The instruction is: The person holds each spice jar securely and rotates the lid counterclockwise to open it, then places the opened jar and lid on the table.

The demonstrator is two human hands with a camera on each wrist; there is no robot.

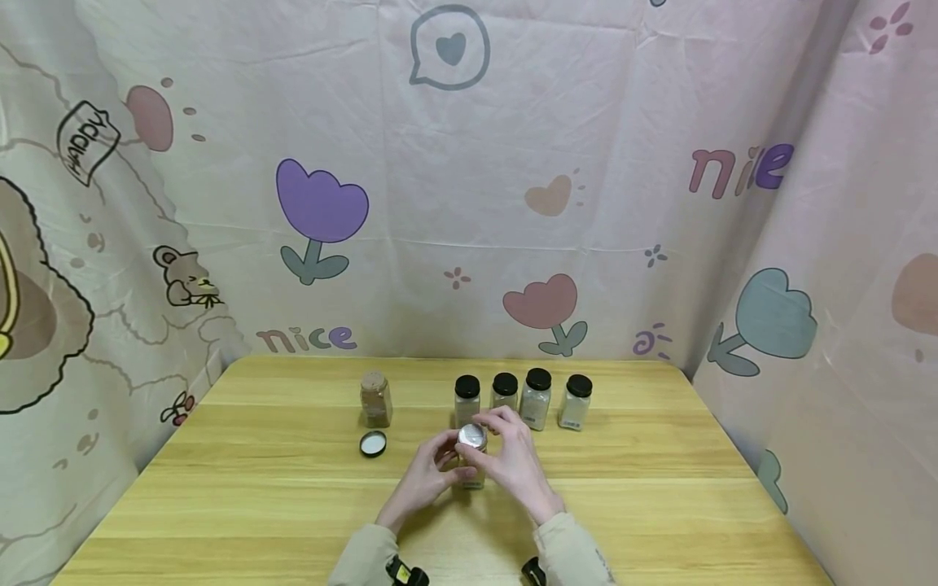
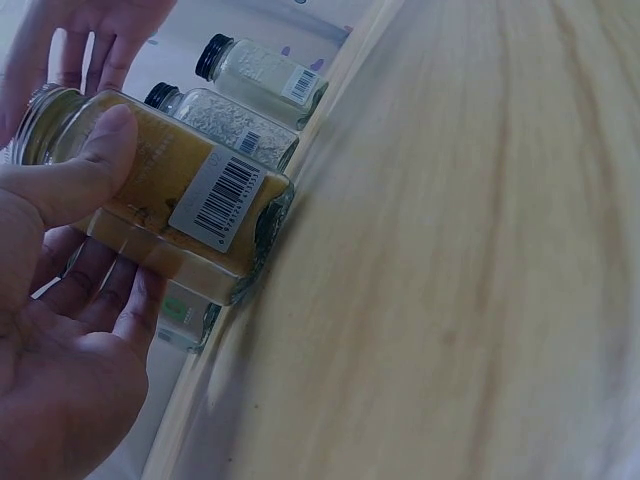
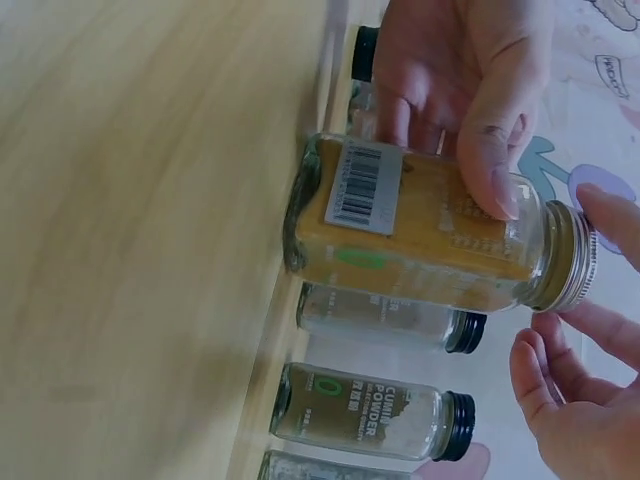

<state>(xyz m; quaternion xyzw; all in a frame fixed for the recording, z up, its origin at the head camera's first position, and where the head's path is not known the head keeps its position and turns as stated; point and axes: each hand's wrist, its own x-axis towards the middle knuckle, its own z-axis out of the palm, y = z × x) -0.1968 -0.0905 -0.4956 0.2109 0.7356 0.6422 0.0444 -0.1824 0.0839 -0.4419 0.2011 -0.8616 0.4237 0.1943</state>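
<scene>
A square glass jar (image 2: 170,190) of yellow-brown powder, with a barcode label, stands on the table between my hands. My left hand (image 1: 428,476) grips its body, thumb across one face and fingers round the other side. The jar has a silver lid (image 3: 575,260) with a ridged rim, its shiny top facing up in the head view. My right hand (image 1: 515,460) holds this lid at the rim, thumb on one side and fingertips on the other.
Behind my hands stand several black-capped jars, among them a cumin powder jar (image 3: 370,410) and a pale-filled jar (image 1: 575,403) at the right. To the left are a brown-filled jar (image 1: 377,403) without a black cap and an upturned black lid (image 1: 373,443). A printed curtain (image 1: 440,203) hangs behind the table.
</scene>
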